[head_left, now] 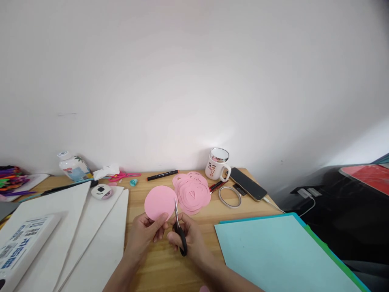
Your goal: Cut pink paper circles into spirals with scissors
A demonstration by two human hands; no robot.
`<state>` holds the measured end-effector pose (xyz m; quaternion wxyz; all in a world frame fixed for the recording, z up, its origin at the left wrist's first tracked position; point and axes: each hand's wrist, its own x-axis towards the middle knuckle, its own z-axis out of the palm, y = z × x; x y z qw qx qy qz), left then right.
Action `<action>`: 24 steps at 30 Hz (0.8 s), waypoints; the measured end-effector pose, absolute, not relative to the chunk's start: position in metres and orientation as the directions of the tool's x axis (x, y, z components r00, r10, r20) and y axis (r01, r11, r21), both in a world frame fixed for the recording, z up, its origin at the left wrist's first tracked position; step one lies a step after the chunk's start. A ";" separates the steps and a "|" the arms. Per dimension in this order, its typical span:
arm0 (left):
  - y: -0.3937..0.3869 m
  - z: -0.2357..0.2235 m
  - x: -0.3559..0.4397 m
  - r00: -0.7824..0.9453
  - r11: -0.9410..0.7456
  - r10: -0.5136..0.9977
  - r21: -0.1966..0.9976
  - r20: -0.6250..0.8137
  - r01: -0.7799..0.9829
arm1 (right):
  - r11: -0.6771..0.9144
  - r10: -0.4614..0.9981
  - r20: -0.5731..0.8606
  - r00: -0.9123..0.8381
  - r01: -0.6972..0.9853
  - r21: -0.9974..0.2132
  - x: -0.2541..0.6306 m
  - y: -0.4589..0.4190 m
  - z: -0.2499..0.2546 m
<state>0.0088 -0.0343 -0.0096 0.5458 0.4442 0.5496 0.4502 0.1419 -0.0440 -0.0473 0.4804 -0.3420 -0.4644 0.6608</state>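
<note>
My left hand pinches the lower edge of a pink paper circle and holds it up over the wooden desk. My right hand grips black-handled scissors. Their blades point up along the circle's right edge. Just behind lies a pile of pink circles cut into spirals.
White foam boards and a printed box lie at the left, light blue and green sheets at the right. At the back stand a white mug, phone, tape ring, black marker, bottle and coloured pens.
</note>
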 end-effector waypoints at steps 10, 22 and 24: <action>-0.039 0.000 0.013 -0.014 0.194 0.981 0.981 -0.194 -0.003 | -0.047 0.960 0.061 -0.274 -0.370 -0.928 0.149 -0.042 -0.041; -0.039 0.003 0.010 0.007 0.176 0.984 0.981 -0.176 -0.081 | -0.042 0.974 0.023 -0.227 -0.278 -0.960 0.146 -0.042 -0.043; -0.038 0.002 0.009 0.008 0.173 0.985 0.980 -0.173 -0.101 | -0.037 0.971 0.029 -0.239 -0.270 -0.962 0.146 -0.042 -0.043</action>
